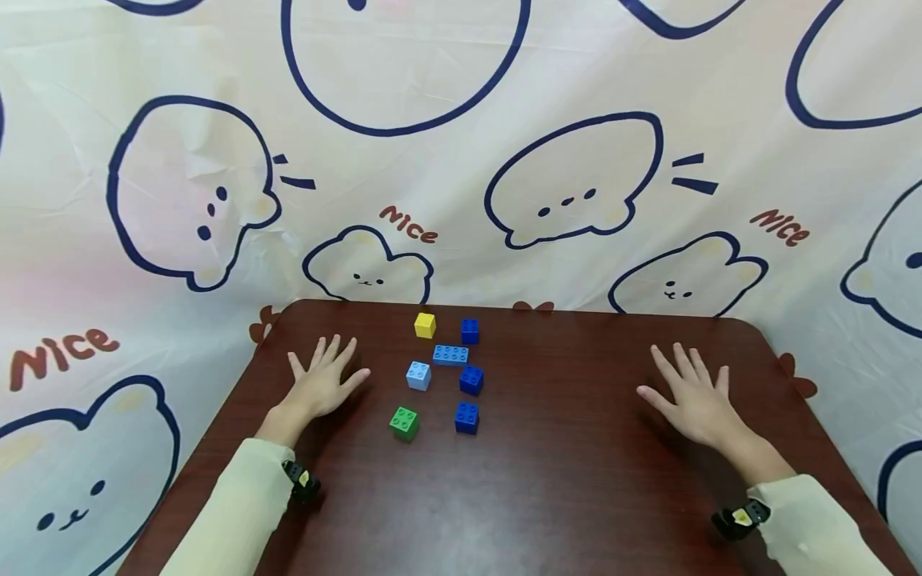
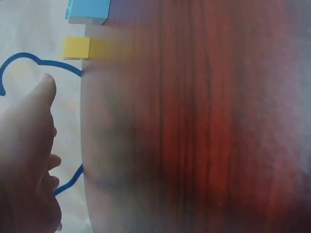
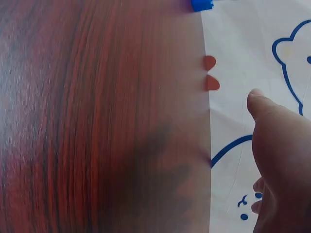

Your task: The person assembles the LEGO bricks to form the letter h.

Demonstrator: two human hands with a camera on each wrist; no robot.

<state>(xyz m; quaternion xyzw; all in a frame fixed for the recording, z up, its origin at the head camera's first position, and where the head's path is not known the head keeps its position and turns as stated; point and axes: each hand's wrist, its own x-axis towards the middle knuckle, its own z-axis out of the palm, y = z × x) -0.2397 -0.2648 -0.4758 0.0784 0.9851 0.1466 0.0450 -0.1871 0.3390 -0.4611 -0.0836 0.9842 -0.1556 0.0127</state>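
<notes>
My left hand is over the table's left side, fingers spread and holding nothing. My right hand is likewise spread and bare on the far right side. Between them, nearer the left hand, stand several toy building bricks: a yellow brick at the back, a long blue brick, a light blue brick and a green brick at the front. Dark blue bricks form a column on the right: one at the back, a middle one and a front one. In the left wrist view the yellow brick shows beyond the thumb.
The dark brown wooden table has rounded far corners. Behind it hangs a pale cloth with blue cartoon outlines and red lettering. A black strap device sits on the left wrist and another on the right wrist.
</notes>
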